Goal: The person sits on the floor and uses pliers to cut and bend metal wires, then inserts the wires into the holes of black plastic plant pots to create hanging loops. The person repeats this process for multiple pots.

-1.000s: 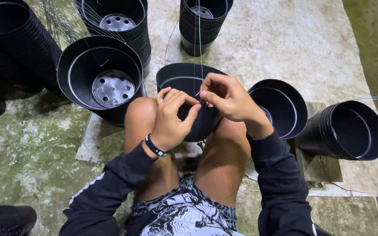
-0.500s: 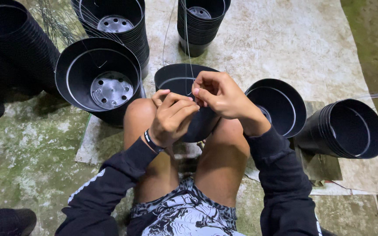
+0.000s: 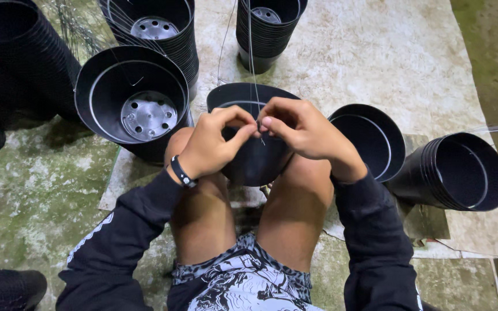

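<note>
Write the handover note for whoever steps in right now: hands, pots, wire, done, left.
Left hand and right hand: both pinch the thin wire at the near rim of the pot held between the knees.
Wire runs up and away from the rim.
Pot stacks stand ahead; one stack lies on its side at right.
Done: wire at the rim.
Left: fastening not visibly finished.

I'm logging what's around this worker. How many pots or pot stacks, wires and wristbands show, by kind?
Single black plastic pots: 2, one between the knees, one by the right knee.
Stacks of nested black plastic pots: 5.
Thin wires held by both hands' fingers: 1.
Black wristbands: 1.
Total: 9.
</note>
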A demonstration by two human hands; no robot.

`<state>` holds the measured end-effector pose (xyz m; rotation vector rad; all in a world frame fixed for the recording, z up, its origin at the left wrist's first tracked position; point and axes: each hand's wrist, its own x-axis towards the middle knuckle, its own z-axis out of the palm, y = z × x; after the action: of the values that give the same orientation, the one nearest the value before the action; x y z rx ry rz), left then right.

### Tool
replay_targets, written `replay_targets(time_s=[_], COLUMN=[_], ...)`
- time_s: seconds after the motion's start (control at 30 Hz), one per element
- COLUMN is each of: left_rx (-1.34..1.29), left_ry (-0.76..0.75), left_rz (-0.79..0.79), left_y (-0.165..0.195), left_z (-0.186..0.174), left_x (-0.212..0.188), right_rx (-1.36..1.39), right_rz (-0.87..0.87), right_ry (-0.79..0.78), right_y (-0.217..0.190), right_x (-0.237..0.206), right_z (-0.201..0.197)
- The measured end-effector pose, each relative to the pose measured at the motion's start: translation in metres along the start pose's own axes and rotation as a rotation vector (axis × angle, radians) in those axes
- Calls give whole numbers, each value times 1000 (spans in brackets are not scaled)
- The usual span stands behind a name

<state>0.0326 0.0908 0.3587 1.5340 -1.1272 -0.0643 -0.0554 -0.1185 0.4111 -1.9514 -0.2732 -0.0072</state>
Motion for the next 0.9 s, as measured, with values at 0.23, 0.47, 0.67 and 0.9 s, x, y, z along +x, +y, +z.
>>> replay_targets(time_s=[0.23,0.47,0.67,0.9], left_rx=[-9,-180,-152,-104], left_ry=[-38,-37,-16,-9], left_rz=[-101,-146,-119,-105], left_y=[4,1,1,3], left_z=[1,14,17,18], left_x=[26,25,26,25], right_rx=[-550,-628,-642,-527], right_rz=[-116,-88,-193,5], right_ry=[132,190,108,-216], right_y=[-28,-30,-32,-22], right_x=[-27,-32,-25,-4], right_z=[14,22,10,-25])
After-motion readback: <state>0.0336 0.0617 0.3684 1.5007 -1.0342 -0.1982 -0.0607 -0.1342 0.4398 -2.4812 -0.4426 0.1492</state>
